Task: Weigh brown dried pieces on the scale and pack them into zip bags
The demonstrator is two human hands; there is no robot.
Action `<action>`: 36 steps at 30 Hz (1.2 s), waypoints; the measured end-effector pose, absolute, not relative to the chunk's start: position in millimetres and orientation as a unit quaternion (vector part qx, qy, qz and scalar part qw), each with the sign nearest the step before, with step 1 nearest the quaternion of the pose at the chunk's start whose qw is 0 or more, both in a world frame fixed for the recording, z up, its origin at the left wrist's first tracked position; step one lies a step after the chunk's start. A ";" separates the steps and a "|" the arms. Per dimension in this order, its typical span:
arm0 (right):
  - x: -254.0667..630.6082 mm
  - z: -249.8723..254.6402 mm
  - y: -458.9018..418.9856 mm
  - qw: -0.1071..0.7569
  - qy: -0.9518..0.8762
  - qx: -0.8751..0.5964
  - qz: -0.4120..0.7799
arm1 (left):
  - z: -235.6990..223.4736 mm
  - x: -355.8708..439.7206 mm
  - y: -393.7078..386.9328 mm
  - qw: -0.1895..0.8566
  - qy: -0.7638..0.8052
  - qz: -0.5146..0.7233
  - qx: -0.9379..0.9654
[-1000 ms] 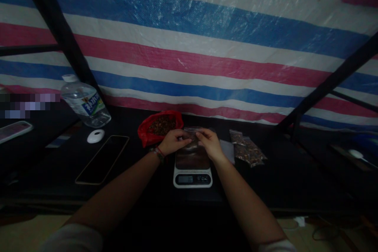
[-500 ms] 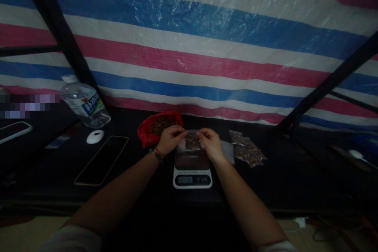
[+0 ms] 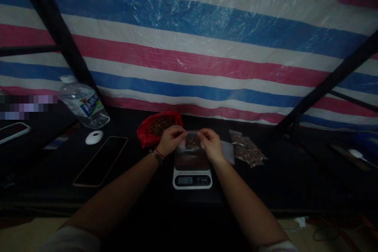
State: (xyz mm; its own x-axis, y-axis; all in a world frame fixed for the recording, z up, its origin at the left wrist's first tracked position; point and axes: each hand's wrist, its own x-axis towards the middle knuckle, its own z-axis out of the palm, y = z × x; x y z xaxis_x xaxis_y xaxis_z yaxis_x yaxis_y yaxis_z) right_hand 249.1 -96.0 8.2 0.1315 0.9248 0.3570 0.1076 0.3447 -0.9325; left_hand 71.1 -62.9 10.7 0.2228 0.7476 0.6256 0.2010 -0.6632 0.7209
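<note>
A small clear plastic bag [image 3: 192, 141] holding brownish bits hangs upright above a white kitchen scale [image 3: 191, 169]. My left hand [image 3: 169, 139] pinches the bag's top left corner and my right hand [image 3: 210, 144] pinches its top right corner. A bracelet circles my left wrist. Just behind my left hand sits a red bag [image 3: 156, 127], open at the top, full of the same brownish material. To the right of the scale lie filled small clear bags [image 3: 248, 151] on the dark table.
On the left of the dark table [image 3: 295, 181] lie a phone [image 3: 100, 160], a white round object [image 3: 95, 137] and a water bottle [image 3: 83, 102] on its side. A second phone [image 3: 13, 130] is at the far left. A striped tarp [image 3: 206, 47] hangs behind, with black frame bars.
The small bag has come up off the scale plate into an upright hold between both hands; since half a second ago little has moved.
</note>
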 end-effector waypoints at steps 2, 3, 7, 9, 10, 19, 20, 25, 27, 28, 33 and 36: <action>248.8 5.5 -95.3 0.587 -0.571 -0.463 0.339 | 11.0 71.8 -64.4 0.253 0.310 0.528 0.749; 248.7 4.2 -95.1 0.581 -0.578 -0.467 0.333 | 11.4 72.2 -65.3 0.251 0.306 0.522 0.756; 247.9 3.1 -96.2 0.558 -0.622 -0.465 0.292 | 13.9 73.5 -68.9 0.252 0.286 0.505 0.774; 247.2 5.6 -98.1 0.550 -0.639 -0.463 0.273 | 15.1 73.9 -70.2 0.250 0.280 0.507 0.776; 246.8 7.3 -99.2 0.547 -0.644 -0.465 0.265 | 15.5 74.1 -70.7 0.247 0.278 0.511 0.775; 243.4 17.5 -105.5 0.528 -0.688 -0.447 0.219 | 16.8 74.9 -72.6 0.238 0.275 0.507 0.781; 243.3 17.8 -105.7 0.528 -0.691 -0.443 0.219 | 16.7 74.8 -72.5 0.239 0.276 0.506 0.781; 243.7 18.1 -106.1 0.525 -0.697 -0.434 0.222 | 16.7 74.1 -71.6 0.251 0.268 0.505 0.781; 244.3 18.5 -105.9 0.522 -0.700 -0.434 0.221 | 17.1 73.6 -71.0 0.253 0.270 0.498 0.784; 244.7 18.9 -105.8 0.519 -0.704 -0.432 0.221 | 17.3 73.3 -70.7 0.253 0.276 0.496 0.783; 248.7 21.7 -105.1 0.506 -0.710 -0.438 0.219 | 16.7 71.1 -67.8 0.251 0.298 0.510 0.767; 251.5 20.9 -104.0 0.521 -0.689 -0.456 0.215 | 14.6 69.5 -64.8 0.243 0.302 0.519 0.762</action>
